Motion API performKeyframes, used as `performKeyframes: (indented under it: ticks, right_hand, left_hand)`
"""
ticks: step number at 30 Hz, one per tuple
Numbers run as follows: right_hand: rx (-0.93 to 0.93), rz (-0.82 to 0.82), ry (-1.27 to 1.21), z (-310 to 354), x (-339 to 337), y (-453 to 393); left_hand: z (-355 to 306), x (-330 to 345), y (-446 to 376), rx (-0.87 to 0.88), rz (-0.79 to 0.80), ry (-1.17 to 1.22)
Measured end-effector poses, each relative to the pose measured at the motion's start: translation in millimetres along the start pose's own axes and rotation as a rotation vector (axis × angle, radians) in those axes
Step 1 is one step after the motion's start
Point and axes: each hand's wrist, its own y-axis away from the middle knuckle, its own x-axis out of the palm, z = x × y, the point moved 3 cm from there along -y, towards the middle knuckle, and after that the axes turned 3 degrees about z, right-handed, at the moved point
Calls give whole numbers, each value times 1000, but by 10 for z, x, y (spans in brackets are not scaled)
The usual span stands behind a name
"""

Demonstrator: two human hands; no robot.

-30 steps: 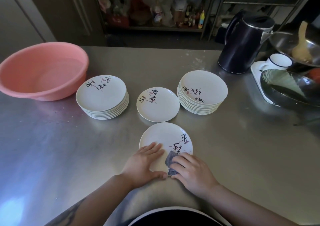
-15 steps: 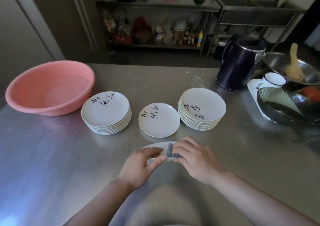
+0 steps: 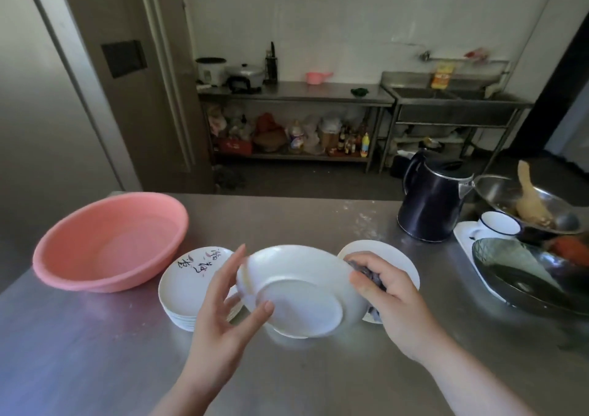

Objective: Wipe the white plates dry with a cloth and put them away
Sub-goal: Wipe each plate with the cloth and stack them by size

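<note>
I hold a white plate [image 3: 299,291] tilted up above the steel table [image 3: 95,352], its plain underside facing me. My left hand [image 3: 223,307] pinches its left rim, thumb on the underside. At the right rim, my right hand [image 3: 395,300] grips a dark cloth [image 3: 363,267] pressed against the plate. A stack of white plates with painted marks [image 3: 191,275] sits behind my left hand. Another stack [image 3: 398,254] lies partly hidden behind my right hand. The lifted plate hides most of the single plate between the stacks.
A pink basin [image 3: 108,240] stands at the left. At the right are a black kettle [image 3: 430,205], a white mug [image 3: 498,225], a dark pan [image 3: 526,278] and a metal bowl with a wooden spatula [image 3: 529,205]. Shelves and a sink line the far wall.
The plate that lay flat in front of me has been lifted and turned underside up. Both hands rose with it, and my view tilted upward.
</note>
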Motion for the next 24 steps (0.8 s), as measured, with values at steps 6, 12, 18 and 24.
performKeyframes:
  ticks: [6,12,18,24]
  right_hand:
    - [170,-143,-391,25,-13,-87]
    - [177,-170,-500,-117,114,-36]
    - [261,-194,-427,-163,62,0]
    - [254,-167,-309,-42,58,-38]
  left_hand:
    - [-49,74,13,-74,-58,266]
    - [1,133,114,-154,-70,344]
    - [-210,97,95,-131,-83,362]
    - [-449,112,62,-90,-179,403]
